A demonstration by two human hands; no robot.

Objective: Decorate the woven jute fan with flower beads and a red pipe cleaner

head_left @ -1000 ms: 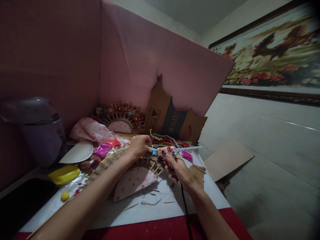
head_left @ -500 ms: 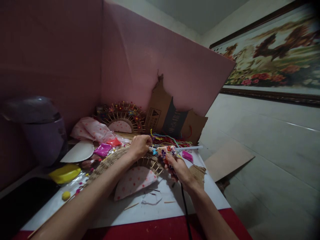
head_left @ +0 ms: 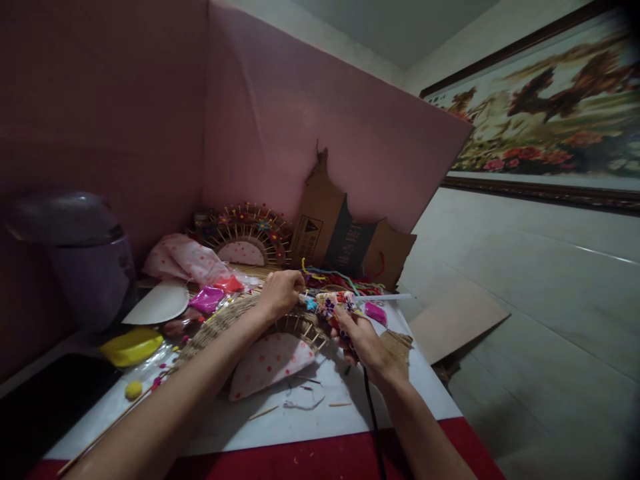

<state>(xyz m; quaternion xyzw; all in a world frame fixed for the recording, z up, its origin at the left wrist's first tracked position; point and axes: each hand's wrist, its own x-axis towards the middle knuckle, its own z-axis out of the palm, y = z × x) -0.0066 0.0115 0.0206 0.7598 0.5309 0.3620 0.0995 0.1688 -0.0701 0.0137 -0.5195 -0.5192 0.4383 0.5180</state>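
A flower-patterned glue gun (head_left: 330, 302) is gripped in my right hand (head_left: 357, 333), its nozzle pointing left. From its back end a white glue stick (head_left: 385, 297) juts to the right, and a black cord (head_left: 373, 420) hangs below. My left hand (head_left: 281, 293) is closed in a pinch just left of the nozzle; whatever the fingertips hold is hidden. Near the nozzle shows a small blue star-shaped piece (head_left: 311, 305). Under my hands lies a woven half-round fan piece (head_left: 215, 331) with short sticks and a polka-dot half disc (head_left: 273, 360).
A similar decorated fan (head_left: 243, 250) stands behind, beside torn cardboard (head_left: 320, 220). Coloured pipe cleaners (head_left: 345, 280) lie at the back. On the left are clay packets (head_left: 133, 345), a white half disc (head_left: 157, 303), a purple bin (head_left: 93, 273) and a black panel (head_left: 55, 407).
The glue gun and the end of its glue stick have shifted slightly to the right. My left hand stays in almost the same place.
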